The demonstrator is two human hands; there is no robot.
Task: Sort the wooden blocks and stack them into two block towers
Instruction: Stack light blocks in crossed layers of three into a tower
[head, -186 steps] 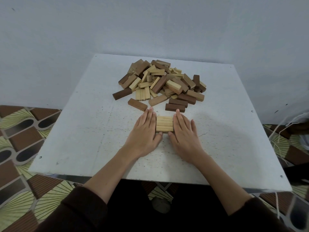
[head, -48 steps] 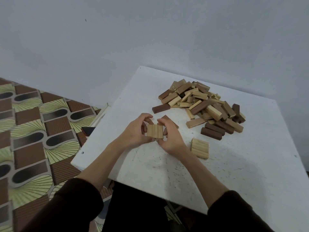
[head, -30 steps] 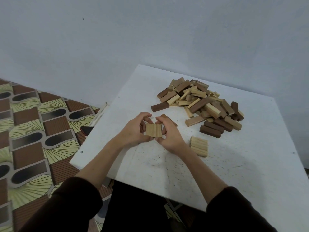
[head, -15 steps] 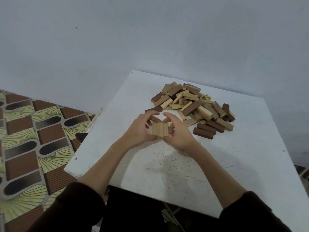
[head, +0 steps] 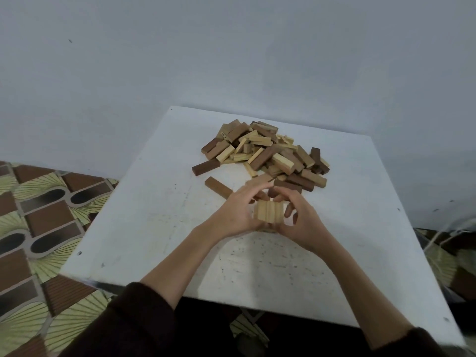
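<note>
A row of three light wooden blocks (head: 268, 211) is held side by side between my two hands, above the middle of the white table (head: 159, 228). My left hand (head: 237, 212) grips its left side with curled fingers and my right hand (head: 300, 217) grips its right side. The first layer of light blocks seen earlier lies hidden under my hands. Behind them sits a loose pile of light and dark blocks (head: 265, 155). A single brown block (head: 218, 187) lies just left of my left hand, and a dark one (head: 206, 167) beyond it.
The table stands against a pale wall (head: 231, 60). A patterned brown and green floor (head: 38, 215) shows to the left, and white cords (head: 445, 235) hang past the right edge.
My hands have carried the three light blocks to the right, over the spot where the first layer lay, and the camera has swung to face the table more squarely.
</note>
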